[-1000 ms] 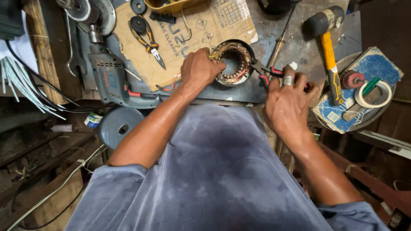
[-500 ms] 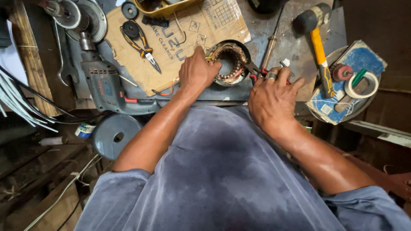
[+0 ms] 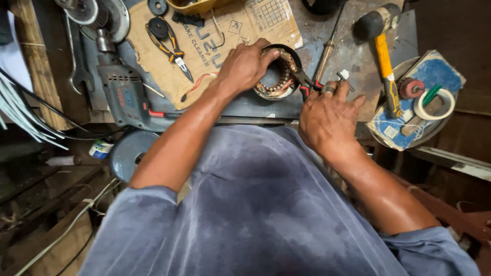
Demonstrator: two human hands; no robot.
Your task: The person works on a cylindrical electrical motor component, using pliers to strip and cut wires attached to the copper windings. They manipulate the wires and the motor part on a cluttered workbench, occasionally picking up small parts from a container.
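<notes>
Left hand (image 3: 245,66) is gripping the stator (image 3: 279,76), right hand (image 3: 327,115) is clenching pliers (image 3: 307,87) at its windings. Keeping the stator pinned flat and nipping lightly would spare the copper.

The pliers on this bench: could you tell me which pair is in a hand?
The red-handled pair, gripped by the right hand beside the motor stator. The yellow-and-black pair lies untouched on the cardboard.

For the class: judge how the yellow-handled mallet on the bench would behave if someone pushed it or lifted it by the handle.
The mallet would probably feel head-heavy, since its thick dark head outweighs the slim yellow handle. Pushed, the rounded head may roll a little, though the handle resting across the round tray should limit that. It looks stiff, not fragile.
</notes>
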